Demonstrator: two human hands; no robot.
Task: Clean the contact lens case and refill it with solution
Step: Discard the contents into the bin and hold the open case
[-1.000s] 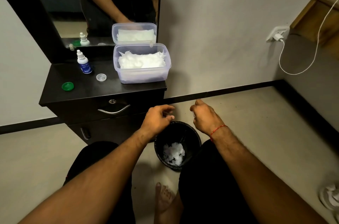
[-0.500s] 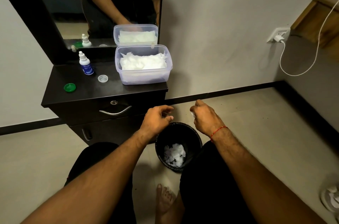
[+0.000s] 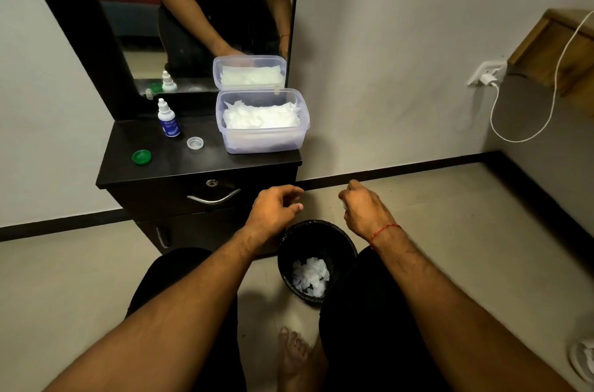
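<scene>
My left hand (image 3: 273,208) hovers above the far rim of a black bin (image 3: 289,240) on the floor, its fingers loosely curled and apart with nothing in them. Just right of it, my right hand (image 3: 364,213) is closed on a small whitish item that barely shows at the fingertips; I cannot tell what it is. On the dark dresser top (image 3: 128,173) stand a small solution bottle (image 3: 167,121), a clear round cap (image 3: 195,143) and a green round cap (image 3: 141,156).
An open clear plastic box (image 3: 262,141) of white tissues sits at the dresser's right edge, in front of a mirror (image 3: 193,6). The bin holds crumpled white tissue pieces (image 3: 310,276). A charger cable (image 3: 514,138) hangs on the right wall. My bare foot (image 3: 294,356) rests below the bin.
The fingers of my left hand have spread a little from a pinch. Both hands stay over the bin.
</scene>
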